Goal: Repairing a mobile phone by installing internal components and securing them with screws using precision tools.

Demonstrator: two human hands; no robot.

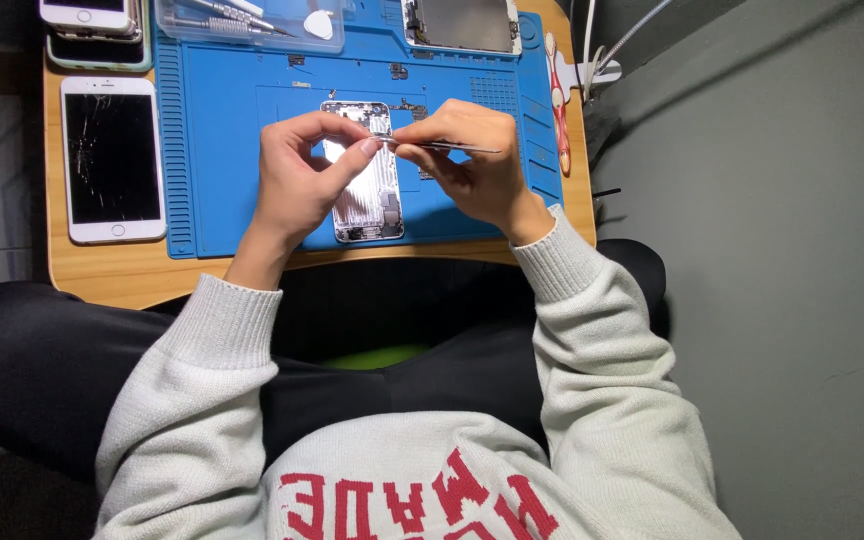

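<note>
Left hand above blue mat, thumb and forefinger pinched together at tip of tweezers; right hand clamped on tweezers shaft. Opened phone shell lies on mat near front edge, under hands. Cracked white phone at tabletop's left edge

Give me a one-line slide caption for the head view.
Left hand and right hand work tweezers over an opened phone shell on a blue mat.
</note>
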